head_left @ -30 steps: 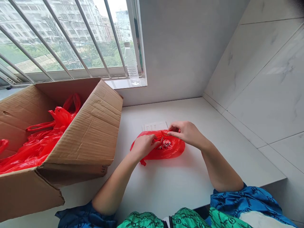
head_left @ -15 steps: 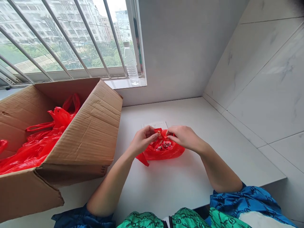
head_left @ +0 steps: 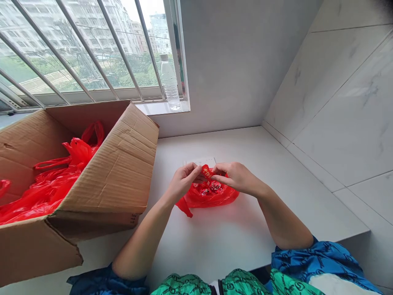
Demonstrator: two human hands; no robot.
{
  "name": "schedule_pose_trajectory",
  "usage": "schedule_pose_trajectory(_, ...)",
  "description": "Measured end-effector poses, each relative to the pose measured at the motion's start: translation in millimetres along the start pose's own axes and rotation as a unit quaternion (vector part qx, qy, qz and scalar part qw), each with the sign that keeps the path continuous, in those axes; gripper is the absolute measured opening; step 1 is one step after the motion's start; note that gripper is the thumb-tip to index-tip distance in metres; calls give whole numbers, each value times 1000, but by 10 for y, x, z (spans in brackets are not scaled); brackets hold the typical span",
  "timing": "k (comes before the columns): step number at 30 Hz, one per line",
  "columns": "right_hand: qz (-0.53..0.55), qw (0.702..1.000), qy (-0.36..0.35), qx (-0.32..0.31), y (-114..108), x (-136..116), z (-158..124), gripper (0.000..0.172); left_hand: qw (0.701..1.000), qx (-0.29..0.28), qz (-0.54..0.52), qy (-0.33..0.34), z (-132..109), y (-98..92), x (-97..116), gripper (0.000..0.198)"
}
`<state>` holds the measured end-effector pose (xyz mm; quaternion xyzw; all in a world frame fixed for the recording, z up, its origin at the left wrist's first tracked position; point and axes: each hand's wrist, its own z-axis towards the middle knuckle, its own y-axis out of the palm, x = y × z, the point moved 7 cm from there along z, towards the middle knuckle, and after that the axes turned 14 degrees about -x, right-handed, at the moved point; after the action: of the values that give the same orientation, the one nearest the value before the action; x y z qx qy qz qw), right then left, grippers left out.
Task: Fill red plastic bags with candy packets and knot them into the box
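Observation:
Between my two hands is a small red packet [head_left: 206,171] with gold print, held above an opened red plastic bag [head_left: 211,200]. My left hand [head_left: 186,178] pinches its left side between thumb and fingers. On the right side, my right hand [head_left: 233,176] closes thumb and fingertips on it. Several wrapped pieces with red and white print [head_left: 215,187] lie inside the bag, which rests on the white countertop [head_left: 196,241]. A white printed sheet or card [head_left: 201,161] lies partly hidden behind my hands.
On the left stands a large open cardboard box [head_left: 119,168] with red plastic bags [head_left: 49,188] in it. A clear water bottle [head_left: 170,84] stands on the sill of the barred window [head_left: 92,53]. Marble-look tiles [head_left: 346,110] line the right wall.
The red packet has tilted and turned between my fingers. My right hand has shifted slightly left, and its fingers now reach closer to my left hand.

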<state>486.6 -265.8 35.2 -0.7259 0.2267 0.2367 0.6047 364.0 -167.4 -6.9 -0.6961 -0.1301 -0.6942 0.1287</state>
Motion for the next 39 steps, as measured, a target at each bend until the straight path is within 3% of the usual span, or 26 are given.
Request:
schedule_pose_trajectory(5,68,997,-19,-41,39,0,-18,24,995,24,95,13,-18,-25,18,38)
schedule_pose_trajectory(9,129,990,-28,-39,51,-8,-3,34,978,28,206,8,-33,1,34,35)
schedule_pose_trajectory(13,169,983,-51,-42,82,0,35,30,973,36,226,5,-54,4,89,38)
schedule_pose_trajectory(18,190,981,-35,-6,30,63,36,28,966,-45,252,-44,-86,77,108,42)
schedule_pose_trajectory(22,119,993,-1,-14,-42,101,-25,31,947,-58,308,-70,-94,57,93,41)
schedule_pose_trajectory(24,28,998,48,43,-187,187,-92,33,926,-31,366,-82,-96,4,101,40)
schedule_pose_trajectory(26,-53,986,102,120,-361,292,-183,30,895,11,436,-88,-125,-59,159,40)
schedule_pose_trajectory(28,-102,971,145,158,-470,388,-256,26,864,41,494,-88,-193,-102,261,44)
schedule_pose_trajectory(30,-126,963,192,144,-496,483,-296,26,841,45,531,-91,-296,-127,375,43)
schedule_pose_trajectory(34,-143,952,269,31,-392,598,-327,33,821,19,560,-106,-558,-133,522,40)
schedule_pose_trajectory(36,-146,957,253,0,-358,566,-332,36,819,-24,559,-129,-680,-64,455,37)
schedule_pose_trajectory(39,-116,976,184,16,-391,462,-353,35,801,-97,562,-181,-841,90,189,30)
